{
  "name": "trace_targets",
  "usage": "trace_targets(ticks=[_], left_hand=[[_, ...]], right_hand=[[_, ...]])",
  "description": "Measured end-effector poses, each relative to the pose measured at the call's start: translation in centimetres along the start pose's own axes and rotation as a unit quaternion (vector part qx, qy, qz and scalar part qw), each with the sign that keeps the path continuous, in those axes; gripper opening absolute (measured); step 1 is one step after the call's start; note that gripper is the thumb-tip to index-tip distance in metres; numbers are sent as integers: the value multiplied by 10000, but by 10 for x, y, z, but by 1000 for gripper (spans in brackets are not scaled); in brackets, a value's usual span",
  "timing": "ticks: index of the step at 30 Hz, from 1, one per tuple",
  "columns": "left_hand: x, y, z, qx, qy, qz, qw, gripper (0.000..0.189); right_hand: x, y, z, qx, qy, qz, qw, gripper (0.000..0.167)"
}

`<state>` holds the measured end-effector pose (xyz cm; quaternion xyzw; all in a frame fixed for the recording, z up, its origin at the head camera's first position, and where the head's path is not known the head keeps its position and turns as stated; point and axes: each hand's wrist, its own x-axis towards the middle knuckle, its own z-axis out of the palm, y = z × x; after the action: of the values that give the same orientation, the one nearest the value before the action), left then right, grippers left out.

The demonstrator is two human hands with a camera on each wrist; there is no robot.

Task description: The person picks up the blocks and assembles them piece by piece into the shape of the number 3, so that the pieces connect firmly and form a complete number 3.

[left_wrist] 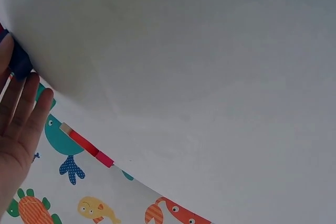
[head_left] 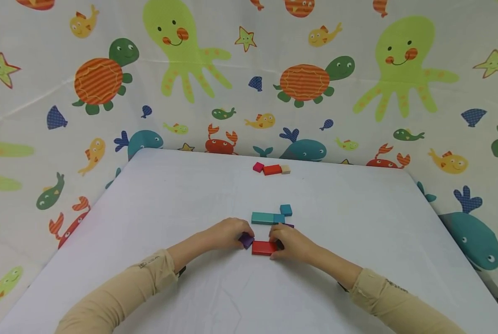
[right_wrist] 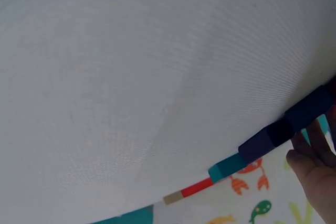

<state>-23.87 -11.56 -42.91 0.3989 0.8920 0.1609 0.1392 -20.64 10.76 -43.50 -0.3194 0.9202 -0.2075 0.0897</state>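
Observation:
My left hand (head_left: 231, 233) pinches a small purple block (head_left: 246, 240) by the left end of a red block (head_left: 262, 248). The purple one looks dark blue in the left wrist view, and part of the left hand (left_wrist: 21, 129) shows below it. At the red block's other end my right hand (head_left: 294, 243) holds a dark block (head_left: 279, 244), mostly hidden by the fingers. In the right wrist view that dark block (right_wrist: 310, 107) lies beside the fingers of my right hand (right_wrist: 317, 174). Just behind this hand another purple block (head_left: 289, 226) peeks out.
Farther back lie a teal block (head_left: 262, 218) and a blue block (head_left: 279, 219) end to end, with another blue cube (head_left: 286, 210) behind them. Near the table's far edge sit a pink cube (head_left: 258, 167), a red block (head_left: 272, 170) and a beige cube (head_left: 285, 170).

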Motion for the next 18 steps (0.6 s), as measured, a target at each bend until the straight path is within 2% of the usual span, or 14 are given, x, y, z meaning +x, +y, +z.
trace_targets(ticks=[18], left_hand=[[0,2,-2,37,-13,77,10000,31]], right_hand=[[0,1,0,-94,-151,123,9998,30]])
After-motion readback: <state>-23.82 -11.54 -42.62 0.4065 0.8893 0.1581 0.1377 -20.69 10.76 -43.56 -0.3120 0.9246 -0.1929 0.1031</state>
